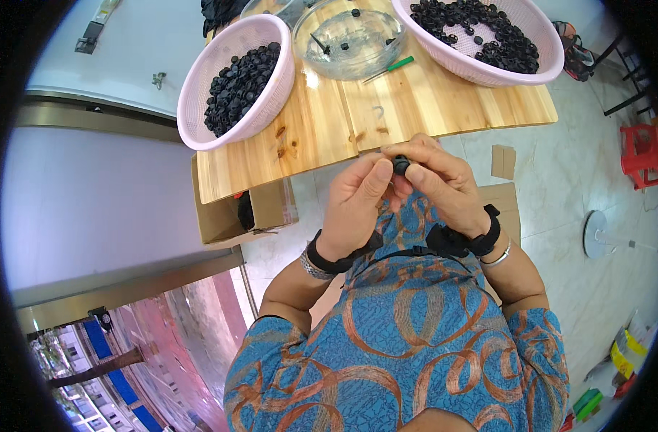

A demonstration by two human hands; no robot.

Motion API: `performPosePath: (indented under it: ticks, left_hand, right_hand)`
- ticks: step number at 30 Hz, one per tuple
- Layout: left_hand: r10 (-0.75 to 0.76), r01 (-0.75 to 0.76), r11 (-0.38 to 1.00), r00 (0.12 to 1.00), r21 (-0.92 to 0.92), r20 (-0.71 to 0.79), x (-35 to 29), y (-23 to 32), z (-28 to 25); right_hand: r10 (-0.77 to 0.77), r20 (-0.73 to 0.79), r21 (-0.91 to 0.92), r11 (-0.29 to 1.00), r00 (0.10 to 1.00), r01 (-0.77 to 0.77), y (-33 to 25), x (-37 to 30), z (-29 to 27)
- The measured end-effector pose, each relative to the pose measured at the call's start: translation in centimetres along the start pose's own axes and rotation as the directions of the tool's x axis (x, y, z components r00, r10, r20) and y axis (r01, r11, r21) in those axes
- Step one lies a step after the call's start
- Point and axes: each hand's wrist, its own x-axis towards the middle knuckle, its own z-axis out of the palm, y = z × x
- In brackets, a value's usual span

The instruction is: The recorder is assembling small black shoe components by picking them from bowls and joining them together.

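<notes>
A small round black plastic part (400, 165) is pinched between both hands, just off the front edge of the table. My left hand (357, 194) is closed, its thumb and fingertips on the part's left side. From the right, my right hand (442, 176) grips the same piece between thumb and forefinger. Fingers cover much of it, so its exact kind cannot be told. On the table, a pink basket (188, 119) at the left is filled with similar black parts (241, 86). A second pink basket (480, 75) at the right holds black ring-like parts (509, 50).
Between the baskets stands a clear plastic dish (350, 66) with a few black pieces. A green-handled tool (399, 64) lies beside it on the wooden table (321, 140). Below the table's left side is an open cardboard box (214, 216). A red stool (640, 155) stands at the right.
</notes>
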Motion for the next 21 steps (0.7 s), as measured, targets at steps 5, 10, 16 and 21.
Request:
performPosePath:
  ticks: [5,10,16,21]
  left_hand:
    - [-0.121,0.109,0.976,0.991,-0.191,-0.053,0.2,0.5,-0.2]
    - [-0.145,0.109,0.962,0.981,-0.251,-0.128,0.0,0.7,0.6]
    - [-0.069,0.073,0.993,0.997,-0.093,0.044,-0.1,0.1,-1.0]
    - [-0.14,0.142,0.979,0.99,-0.146,0.019,-0.1,0.9,0.2]
  right_hand:
    - [-0.127,0.016,-0.365,0.923,0.992,0.124,-0.8,0.1,-0.2]
    - [-0.221,0.058,-0.569,0.794,0.973,0.214,-1.2,0.2,-0.2]
    - [-0.17,0.091,-0.627,0.755,0.981,0.189,-2.3,0.5,-0.2]
    - [-0.114,0.079,-0.591,0.795,0.99,0.139,-2.4,0.6,-0.2]
